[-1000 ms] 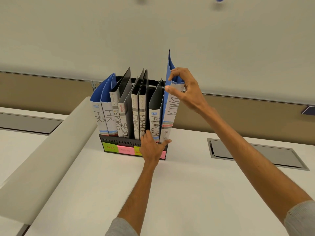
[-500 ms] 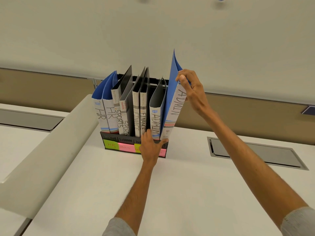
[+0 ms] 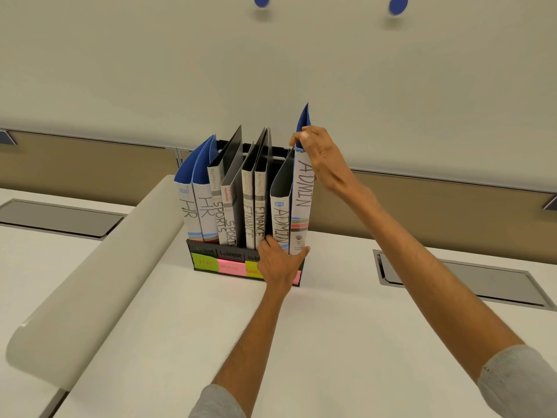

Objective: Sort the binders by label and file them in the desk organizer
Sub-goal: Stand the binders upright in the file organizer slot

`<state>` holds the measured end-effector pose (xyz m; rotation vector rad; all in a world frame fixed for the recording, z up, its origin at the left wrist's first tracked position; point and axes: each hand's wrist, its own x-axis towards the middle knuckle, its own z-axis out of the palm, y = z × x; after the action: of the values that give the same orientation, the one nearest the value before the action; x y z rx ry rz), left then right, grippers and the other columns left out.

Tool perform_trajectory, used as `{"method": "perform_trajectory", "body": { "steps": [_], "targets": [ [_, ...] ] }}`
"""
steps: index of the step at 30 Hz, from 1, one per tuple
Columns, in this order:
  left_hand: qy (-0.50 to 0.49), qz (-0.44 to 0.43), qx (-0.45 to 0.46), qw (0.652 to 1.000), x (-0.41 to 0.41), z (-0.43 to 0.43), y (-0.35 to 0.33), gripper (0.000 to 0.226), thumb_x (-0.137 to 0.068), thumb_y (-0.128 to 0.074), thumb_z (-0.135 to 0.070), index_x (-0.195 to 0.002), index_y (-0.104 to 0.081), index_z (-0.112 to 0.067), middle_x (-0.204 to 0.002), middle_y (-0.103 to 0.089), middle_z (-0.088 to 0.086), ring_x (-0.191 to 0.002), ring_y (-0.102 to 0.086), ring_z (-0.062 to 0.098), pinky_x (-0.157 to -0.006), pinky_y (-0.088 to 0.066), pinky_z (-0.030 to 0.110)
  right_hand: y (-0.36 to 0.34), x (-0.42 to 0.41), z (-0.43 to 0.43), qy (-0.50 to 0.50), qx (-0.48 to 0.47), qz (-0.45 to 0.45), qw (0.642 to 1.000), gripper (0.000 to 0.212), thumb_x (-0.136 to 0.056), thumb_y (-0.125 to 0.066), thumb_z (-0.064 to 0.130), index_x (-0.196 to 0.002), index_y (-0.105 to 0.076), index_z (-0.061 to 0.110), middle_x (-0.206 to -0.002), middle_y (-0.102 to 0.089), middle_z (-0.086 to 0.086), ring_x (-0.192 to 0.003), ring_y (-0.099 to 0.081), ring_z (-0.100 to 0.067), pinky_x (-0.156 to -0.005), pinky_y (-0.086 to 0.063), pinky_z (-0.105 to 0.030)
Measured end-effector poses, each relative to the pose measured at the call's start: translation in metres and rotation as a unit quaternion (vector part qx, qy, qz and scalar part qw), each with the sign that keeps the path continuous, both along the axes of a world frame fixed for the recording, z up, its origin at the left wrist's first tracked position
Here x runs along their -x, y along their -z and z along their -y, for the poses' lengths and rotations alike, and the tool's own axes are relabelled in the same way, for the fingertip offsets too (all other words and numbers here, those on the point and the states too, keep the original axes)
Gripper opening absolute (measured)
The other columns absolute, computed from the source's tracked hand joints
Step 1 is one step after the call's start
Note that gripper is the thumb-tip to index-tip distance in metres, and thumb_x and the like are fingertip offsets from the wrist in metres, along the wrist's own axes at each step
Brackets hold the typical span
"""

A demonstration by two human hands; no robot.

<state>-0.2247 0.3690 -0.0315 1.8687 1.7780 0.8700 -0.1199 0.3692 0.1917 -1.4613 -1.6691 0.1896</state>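
A black desk organizer [image 3: 208, 251] stands on the white desk with coloured sticky labels on its front. In it stand two blue HR binders [image 3: 197, 209], two SPORTS binders [image 3: 224, 218], two FINANCE binders [image 3: 254, 218] and a dark ADMIN binder [image 3: 281, 218]. A blue ADMIN binder [image 3: 301, 203] stands nearly upright in the rightmost slot. My right hand [image 3: 322, 158] pinches its top edge. At the organizer's front right corner my left hand [image 3: 278, 262] grips the front wall, thumb spread under the blue ADMIN binder, covering part of the labels.
A long white rounded divider [image 3: 90, 276] runs diagonally along the left of the desk. Grey recessed cable hatches sit at the right [image 3: 461, 279] and left [image 3: 57, 215]. A tan panel and a pale wall rise behind the organizer.
The blue ADMIN binder has swung from leaning right to nearly upright and sits lower in the rightmost slot. My right hand followed its top edge. My left hand stayed on the organizer.
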Motion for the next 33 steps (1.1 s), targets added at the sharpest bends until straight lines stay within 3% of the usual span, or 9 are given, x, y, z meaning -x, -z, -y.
{"method": "perform_trajectory", "body": {
  "steps": [4, 6, 8, 11, 17, 25, 30, 33],
  "targets": [
    [0.0, 0.006, -0.009, 1.0, 0.0, 0.001, 0.004, 0.092, -0.066, -0.071, -0.07, -0.129, -0.041, -0.01, -0.126, -0.049, 0.008, -0.12, -0.048, 0.024, -0.082, -0.054, 0.041, -0.014, -0.018, 0.0, 0.064, 0.038, 0.161, 0.984, 0.052, -0.097, -0.013, 0.064, -0.12, -0.056, 0.046, -0.156, -0.028, 0.006, -0.121, -0.055, -0.024, -0.087, -0.051, -0.047],
    [-0.002, 0.01, -0.009, 1.0, -0.002, 0.002, 0.004, 0.092, -0.065, -0.073, -0.067, -0.128, -0.041, -0.009, -0.125, -0.049, 0.008, -0.12, -0.048, 0.024, -0.08, -0.054, 0.04, -0.02, -0.022, -0.002, 0.054, 0.059, 0.165, 0.983, 0.056, -0.096, -0.009, 0.066, -0.12, -0.057, 0.047, -0.157, -0.027, 0.008, -0.133, -0.046, -0.022, -0.096, -0.044, -0.049],
    [-0.003, 0.011, -0.01, 1.0, -0.003, 0.002, 0.003, 0.09, -0.064, -0.075, -0.064, -0.127, -0.042, -0.009, -0.124, -0.049, 0.008, -0.12, -0.047, 0.024, -0.079, -0.054, 0.04, -0.022, -0.021, -0.006, 0.016, 0.092, 0.134, 0.987, 0.062, -0.098, -0.009, 0.064, -0.125, -0.058, 0.039, -0.158, -0.029, 0.006, -0.147, -0.023, -0.02, -0.111, -0.03, -0.053],
    [-0.006, 0.003, -0.003, 1.0, -0.004, 0.003, 0.003, 0.087, -0.063, -0.075, -0.059, -0.126, -0.041, -0.009, -0.122, -0.048, 0.008, -0.119, -0.046, 0.024, -0.076, -0.054, 0.039, -0.013, -0.016, -0.009, 0.014, 0.115, 0.129, 0.985, 0.061, -0.1, -0.016, 0.06, -0.136, -0.052, 0.027, -0.16, -0.026, 0.001, -0.151, -0.006, -0.016, -0.119, -0.019, -0.052],
    [-0.012, 0.001, -0.019, 1.0, -0.009, 0.005, 0.006, 0.084, -0.063, -0.076, -0.055, -0.122, -0.044, -0.005, -0.117, -0.049, 0.009, -0.116, -0.047, 0.025, -0.07, -0.055, 0.038, -0.008, -0.02, -0.011, 0.025, 0.116, 0.122, 0.985, 0.056, -0.102, -0.019, 0.056, -0.133, -0.053, 0.024, -0.156, -0.033, -0.002, -0.151, -0.012, -0.018, -0.116, -0.026, -0.051],
    [-0.008, -0.019, -0.027, 0.999, -0.007, 0.003, 0.015, 0.087, -0.068, -0.068, -0.069, -0.124, -0.044, -0.007, -0.12, -0.05, 0.008, -0.116, -0.047, 0.024, -0.081, -0.053, 0.04, -0.005, -0.023, -0.015, 0.014, 0.111, 0.093, 0.989, 0.055, -0.102, -0.017, 0.056, -0.117, -0.059, 0.024, -0.148, -0.044, 0.0, -0.148, -0.019, -0.019, -0.106, -0.027, -0.038],
    [-0.009, -0.047, -0.028, 0.998, -0.005, 0.002, 0.019, 0.087, -0.071, -0.062, -0.073, -0.126, -0.044, -0.008, -0.123, -0.051, 0.009, -0.118, -0.048, 0.024, -0.087, -0.046, 0.041, -0.009, -0.019, -0.02, 0.01, 0.134, 0.091, 0.987, 0.052, -0.099, -0.012, 0.062, -0.102, -0.056, 0.034, -0.119, -0.044, 0.007, -0.137, -0.036, -0.028, -0.104, -0.039, -0.05],
    [0.001, -0.037, -0.041, 0.998, -0.003, 0.002, 0.023, 0.087, -0.07, -0.063, -0.072, -0.125, -0.045, -0.008, -0.122, -0.051, 0.009, -0.118, -0.048, 0.025, -0.089, -0.045, 0.042, -0.004, -0.019, -0.03, -0.002, 0.146, 0.05, 0.988, 0.058, -0.097, -0.011, 0.064, -0.106, -0.058, 0.032, -0.12, -0.043, 0.005, -0.135, -0.037, -0.031, -0.107, -0.037, -0.052]
  ]
}}
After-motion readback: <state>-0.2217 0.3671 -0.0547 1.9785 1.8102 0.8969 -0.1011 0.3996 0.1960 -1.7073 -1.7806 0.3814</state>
